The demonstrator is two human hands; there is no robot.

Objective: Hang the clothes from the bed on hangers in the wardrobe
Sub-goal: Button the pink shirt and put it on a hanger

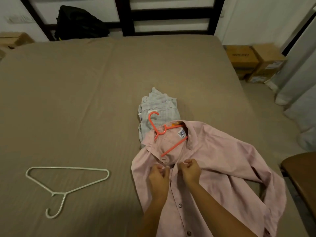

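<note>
Head view: both hands (159, 175) (190, 170) pinch the pink shirt (213, 161) placket.

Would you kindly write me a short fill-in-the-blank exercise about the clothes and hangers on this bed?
1. The pink shirt has the coral hanger tucked into its ___.
2. The white hanger lies on the bed, to the ___ of the shirt.
3. The left hand and the right hand both pinch the ___.
Missing words: collar; left; shirt.
</note>
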